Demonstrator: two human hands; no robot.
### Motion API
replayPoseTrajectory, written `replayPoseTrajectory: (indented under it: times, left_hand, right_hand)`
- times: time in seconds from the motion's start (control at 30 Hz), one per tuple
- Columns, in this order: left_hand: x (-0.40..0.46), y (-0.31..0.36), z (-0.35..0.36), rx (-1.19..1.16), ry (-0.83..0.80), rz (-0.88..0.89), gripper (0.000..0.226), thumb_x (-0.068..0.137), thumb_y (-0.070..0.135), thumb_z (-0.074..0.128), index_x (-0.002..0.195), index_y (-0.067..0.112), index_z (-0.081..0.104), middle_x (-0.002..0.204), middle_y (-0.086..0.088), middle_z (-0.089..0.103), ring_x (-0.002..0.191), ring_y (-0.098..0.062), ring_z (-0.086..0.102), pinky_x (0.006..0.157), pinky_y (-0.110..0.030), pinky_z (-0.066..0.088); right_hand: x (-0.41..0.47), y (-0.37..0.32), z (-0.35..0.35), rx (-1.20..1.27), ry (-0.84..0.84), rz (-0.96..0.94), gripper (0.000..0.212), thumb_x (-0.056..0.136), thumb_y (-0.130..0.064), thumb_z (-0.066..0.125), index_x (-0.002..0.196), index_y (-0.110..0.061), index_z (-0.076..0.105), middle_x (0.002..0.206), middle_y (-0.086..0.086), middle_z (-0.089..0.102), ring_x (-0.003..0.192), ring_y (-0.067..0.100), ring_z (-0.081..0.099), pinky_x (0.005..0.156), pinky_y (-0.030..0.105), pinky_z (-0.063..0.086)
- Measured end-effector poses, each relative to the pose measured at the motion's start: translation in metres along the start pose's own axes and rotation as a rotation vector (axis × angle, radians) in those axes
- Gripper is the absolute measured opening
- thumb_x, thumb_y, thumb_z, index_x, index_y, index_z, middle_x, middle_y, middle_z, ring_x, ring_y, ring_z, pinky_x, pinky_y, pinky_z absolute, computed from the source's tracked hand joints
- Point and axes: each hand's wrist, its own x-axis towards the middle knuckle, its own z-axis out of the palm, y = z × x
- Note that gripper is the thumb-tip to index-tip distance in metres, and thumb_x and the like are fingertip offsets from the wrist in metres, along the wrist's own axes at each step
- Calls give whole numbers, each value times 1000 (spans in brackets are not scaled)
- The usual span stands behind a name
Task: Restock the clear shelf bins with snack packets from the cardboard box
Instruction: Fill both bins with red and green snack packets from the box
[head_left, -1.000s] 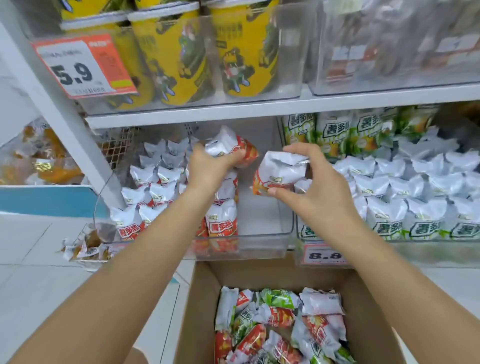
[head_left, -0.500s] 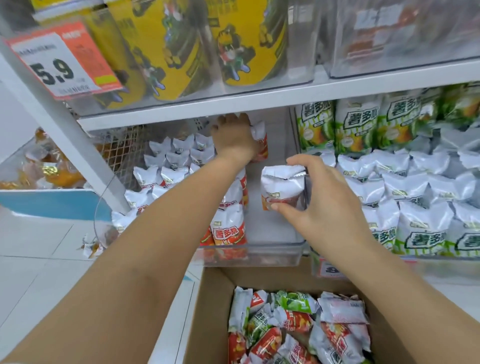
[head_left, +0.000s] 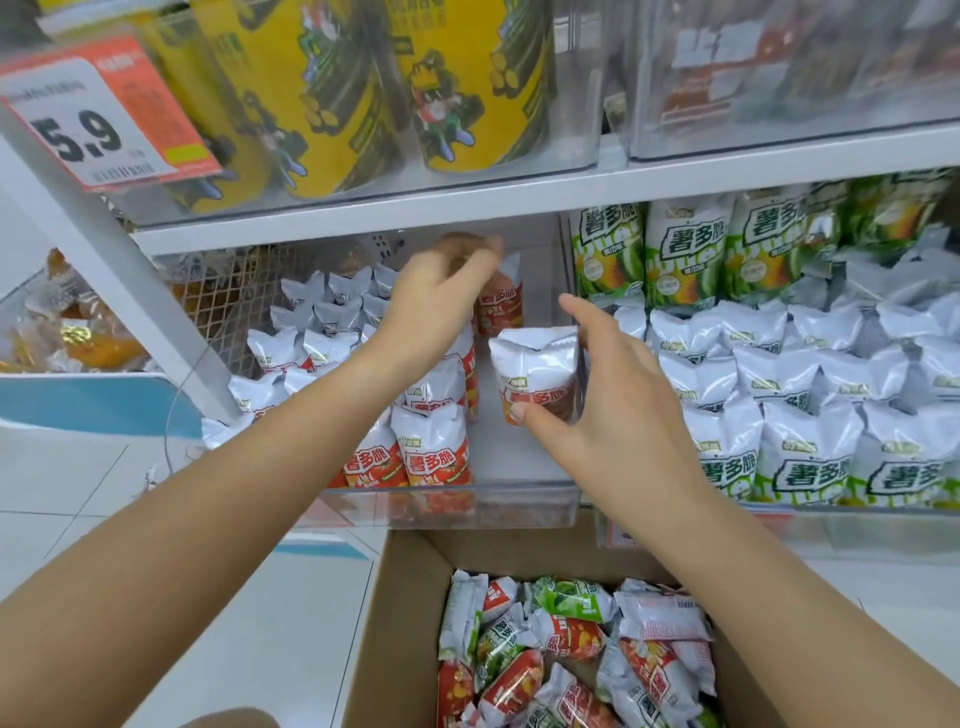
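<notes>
The clear shelf bin (head_left: 519, 499) on the middle shelf holds rows of white-and-red snack packets (head_left: 431, 457) on its left side. My left hand (head_left: 436, 296) reaches to the bin's back and grips the top of an upright red packet (head_left: 501, 306); its fingertips are blurred. My right hand (head_left: 613, 410) holds another red packet (head_left: 535, 374) upright in the bin's right lane, with the thumb on its lower front and the fingers along its right side. The open cardboard box (head_left: 405, 597) below holds several red and green packets (head_left: 571, 639).
A bin of green-and-white packets (head_left: 779, 415) fills the shelf to the right. Yellow tubs (head_left: 311, 93) in a clear bin and a 5.9 price tag (head_left: 93, 124) sit above. A white shelf post (head_left: 130, 291) slants at left, above white floor tiles (head_left: 78, 493).
My left hand carried its packet to the bin's back and stood it up there. My right hand lowered its packet into the bin's right lane. The view moved closer.
</notes>
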Motion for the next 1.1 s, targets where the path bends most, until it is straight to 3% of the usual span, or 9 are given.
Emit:
replayPoseTrajectory:
  times: [0.1,0.2,0.37,0.53,0.63,0.73,0.8,0.9,1.1]
  left_hand:
    - [-44,17,-14,59,-376,-6,32,89,49,57,104,22,66,95,5,70,79,-1,62,71,-16,46]
    - [-56,11,-11,268,-505,5,41,74,44,79,107,25,63,96,8,69,85,-3,63,75,-20,47]
    - [-43,-4,-10,303,-290,9,34,71,35,82,97,28,61,85,12,65,75,-3,58,63,-11,39]
    - [-15,-13,-5,148,36,18,49,67,41,78,106,14,64,91,4,65,84,-9,61,66,-10,43]
    - [1,-15,11,41,155,17,41,77,23,80,111,10,60,96,5,60,86,-5,58,67,-1,38]
    - [20,-23,23,-14,267,-7,46,78,19,78,119,7,59,112,-2,64,104,-15,59,84,-16,43]
    - [30,-23,26,-62,289,-21,52,81,17,76,127,5,55,125,-4,60,116,-15,54,88,-15,40]
    - [44,-25,25,-49,261,-53,54,86,15,71,133,3,49,126,-1,53,112,-7,46,80,-4,31]
    - [66,-30,24,242,199,-64,52,87,28,69,130,5,53,134,-9,56,124,-23,50,81,-10,31]
  right_hand:
    - [0,-3,1,-46,6,-16,81,81,-40,70,147,-30,25,134,0,51,132,16,35,105,32,34]
    - [-2,-2,1,-96,-31,-46,81,81,-33,70,148,-31,24,135,-2,51,131,12,28,97,27,34]
    - [-6,2,-4,-3,-37,-19,85,85,-30,68,151,-30,15,155,-5,24,137,15,33,100,33,39]
    - [-3,6,-11,-101,-115,-19,61,95,-32,51,150,-26,25,151,-3,31,134,16,36,100,29,34]
    - [-5,3,-9,-132,-103,-18,64,96,-31,48,152,-22,17,151,0,29,133,18,37,99,31,36]
    - [-4,4,-8,-152,-111,-16,67,97,-32,46,153,-20,13,153,0,26,135,17,34,100,28,33]
    - [-3,6,-9,-155,-119,-19,67,97,-32,46,153,-20,12,153,-1,25,135,15,33,99,24,30]
    - [-2,6,-9,-146,-118,-10,67,96,-32,47,153,-20,14,153,-2,26,134,14,34,99,23,29]
    - [-2,4,-10,-149,-128,-6,67,97,-33,46,154,-21,12,154,-4,24,135,12,32,100,23,31]
